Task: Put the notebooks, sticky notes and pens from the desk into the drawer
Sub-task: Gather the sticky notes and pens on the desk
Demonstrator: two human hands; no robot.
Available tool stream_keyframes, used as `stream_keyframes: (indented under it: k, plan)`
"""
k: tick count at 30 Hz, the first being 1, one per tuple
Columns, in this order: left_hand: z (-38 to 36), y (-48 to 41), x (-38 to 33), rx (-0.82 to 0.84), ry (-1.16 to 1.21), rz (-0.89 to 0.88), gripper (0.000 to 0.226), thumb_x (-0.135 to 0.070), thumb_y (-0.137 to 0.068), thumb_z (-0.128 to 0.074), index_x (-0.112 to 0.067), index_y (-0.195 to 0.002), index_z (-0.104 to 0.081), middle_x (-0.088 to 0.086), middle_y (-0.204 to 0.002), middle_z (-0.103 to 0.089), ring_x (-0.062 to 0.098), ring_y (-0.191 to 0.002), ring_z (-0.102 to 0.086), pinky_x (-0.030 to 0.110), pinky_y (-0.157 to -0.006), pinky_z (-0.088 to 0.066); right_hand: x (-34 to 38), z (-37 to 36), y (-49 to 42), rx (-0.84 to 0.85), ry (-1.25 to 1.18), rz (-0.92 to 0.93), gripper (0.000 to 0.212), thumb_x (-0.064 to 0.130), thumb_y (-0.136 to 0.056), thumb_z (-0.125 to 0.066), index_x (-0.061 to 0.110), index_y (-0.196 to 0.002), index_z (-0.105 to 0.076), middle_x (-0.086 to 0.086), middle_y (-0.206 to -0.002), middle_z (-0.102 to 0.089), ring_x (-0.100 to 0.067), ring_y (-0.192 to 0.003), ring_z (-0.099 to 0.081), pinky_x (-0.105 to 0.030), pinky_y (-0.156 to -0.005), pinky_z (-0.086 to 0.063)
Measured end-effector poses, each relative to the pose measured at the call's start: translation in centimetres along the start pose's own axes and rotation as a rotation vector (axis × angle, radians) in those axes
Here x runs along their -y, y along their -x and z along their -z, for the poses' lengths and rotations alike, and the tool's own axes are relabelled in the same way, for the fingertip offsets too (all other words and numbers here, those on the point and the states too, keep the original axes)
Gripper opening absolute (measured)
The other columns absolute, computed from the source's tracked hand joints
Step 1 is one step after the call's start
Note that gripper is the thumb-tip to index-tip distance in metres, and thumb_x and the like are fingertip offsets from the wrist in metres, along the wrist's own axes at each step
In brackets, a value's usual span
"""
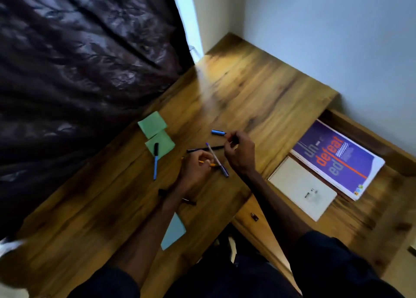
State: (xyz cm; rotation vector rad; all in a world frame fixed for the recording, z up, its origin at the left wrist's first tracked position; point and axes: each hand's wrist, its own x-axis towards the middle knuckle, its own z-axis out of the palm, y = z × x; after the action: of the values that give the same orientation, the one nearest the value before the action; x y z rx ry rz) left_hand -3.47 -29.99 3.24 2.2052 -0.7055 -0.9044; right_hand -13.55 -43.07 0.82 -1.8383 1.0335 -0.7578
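Note:
My left hand (195, 169) grips a blue-capped pen (216, 159) and an orange pencil (208, 163) above the wooden desk (236, 90). Beside it, my right hand (239, 153) pinches a dark pen end near a black pen (203, 149) that lies on the desk. A short blue pen (218, 132) lies just beyond the right hand. Further left, a blue pen with a black cap (155, 161) rests partly on two green sticky note pads (155, 133). A light blue sticky pad (173, 232) lies near the front edge. In the open drawer (369, 210) at right lie a purple notebook (337, 160) and a white spiral notebook (301, 187).
A dark shiny curtain (78, 72) hangs along the desk's left side. A pale wall (326, 27) stands behind the desk and drawer. Two dark pens (189, 201) lie partly hidden under my left forearm. A small dark knob (254, 216) sits on the drawer front.

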Motion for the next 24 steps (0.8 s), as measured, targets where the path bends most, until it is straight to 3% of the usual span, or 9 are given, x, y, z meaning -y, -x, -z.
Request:
stream_keyframes:
  k: [2, 5, 7, 10, 13, 16, 18, 24]
  plan:
    - [2.3, 0.4, 2.1, -0.050, 0.042, 0.056, 0.013, -0.019, -0.084, -0.061, -0.028, -0.088, -0.070, -0.005, -0.092, -0.076, 0.018, -0.085, -0.073, 0.036, -0.075, -0.061, 1.0, -2.3, 0.3, 0.083, 0.011, 0.015, 0.011, 0.003, -0.077, -0.066, 0.011, -0.084, -0.067, 0.002, -0.078, -0.067, -0.015, -0.067, -0.061, -0.035, -0.066, -0.053]
    - [5.9, 1.1, 4.8, -0.138, 0.126, 0.128, 0.017, -0.004, -0.090, -0.059, -0.015, -0.097, -0.070, 0.008, -0.101, -0.075, 0.027, -0.090, -0.072, 0.025, -0.067, -0.056, 2.8, -5.7, 0.6, 0.236, 0.079, 0.010, 0.016, 0.004, -0.073, -0.067, 0.014, -0.085, -0.071, 0.004, -0.080, -0.070, -0.016, -0.072, -0.066, -0.036, -0.068, -0.055]
    - [8.1, 1.6, 6.9, -0.198, 0.161, 0.189, 0.018, 0.001, -0.091, -0.057, -0.007, -0.102, -0.070, 0.008, -0.101, -0.075, 0.022, -0.087, -0.071, 0.022, -0.066, -0.054, 4.1, -8.0, 0.7, 0.348, 0.128, 0.009, 0.016, 0.002, -0.073, -0.065, 0.011, -0.085, -0.072, 0.000, -0.085, -0.074, -0.022, -0.078, -0.069, -0.038, -0.071, -0.057]
    - [9.9, 1.8, 9.0, -0.259, 0.176, 0.279, 0.017, -0.006, -0.089, -0.063, -0.019, -0.093, -0.072, -0.003, -0.096, -0.077, 0.017, -0.090, -0.073, 0.031, -0.076, -0.060, 4.9, -10.2, 0.1, 0.442, 0.202, 0.074, 0.009, 0.007, -0.073, -0.064, 0.008, -0.080, -0.069, -0.006, -0.080, -0.074, -0.024, -0.071, -0.069, -0.043, -0.064, -0.057]
    - [12.1, 1.4, 10.7, -0.332, 0.113, 0.348, 0.015, -0.011, -0.088, -0.064, -0.022, -0.093, -0.074, -0.006, -0.097, -0.075, 0.013, -0.093, -0.070, 0.020, -0.070, -0.050, 6.4, -13.2, -0.7, 0.543, 0.328, 0.086, 0.011, 0.018, -0.080, -0.066, 0.007, -0.083, -0.066, -0.010, -0.082, -0.069, -0.031, -0.077, -0.066, -0.037, -0.061, -0.051]
    - [13.5, 0.7, 12.1, -0.374, 0.070, 0.354, 0.016, -0.013, -0.088, -0.061, -0.022, -0.096, -0.071, -0.004, -0.103, -0.074, 0.015, -0.098, -0.068, 0.026, -0.079, -0.051, 7.6, -16.3, -1.1, 0.607, 0.442, 0.027, 0.036, 0.027, -0.089, -0.072, -0.002, -0.107, -0.061, -0.021, -0.107, -0.062, -0.035, -0.102, -0.058, -0.036, -0.074, -0.037]
    - [13.8, 0.2, 12.8, -0.343, 0.050, 0.336, 0.019, -0.013, -0.090, -0.061, -0.020, -0.107, -0.067, -0.002, -0.110, -0.072, 0.017, -0.105, -0.066, 0.030, -0.088, -0.052, 7.8, -18.1, -1.3, 0.634, 0.502, -0.024, 0.050, 0.033, -0.090, -0.072, -0.006, -0.118, -0.055, -0.025, -0.119, -0.058, -0.037, -0.115, -0.053, -0.038, -0.084, -0.037]
    - [12.2, -0.9, 14.7, -0.213, -0.061, 0.319, 0.049, -0.017, -0.093, -0.063, -0.011, -0.140, -0.050, 0.009, -0.140, -0.056, 0.025, -0.130, -0.051, 0.034, -0.104, -0.042, 7.6, -22.0, -1.0, 0.663, 0.755, -0.022, 0.068, 0.045, -0.090, -0.068, -0.003, -0.134, -0.044, -0.023, -0.137, -0.049, -0.038, -0.129, -0.044, -0.040, -0.102, -0.034]
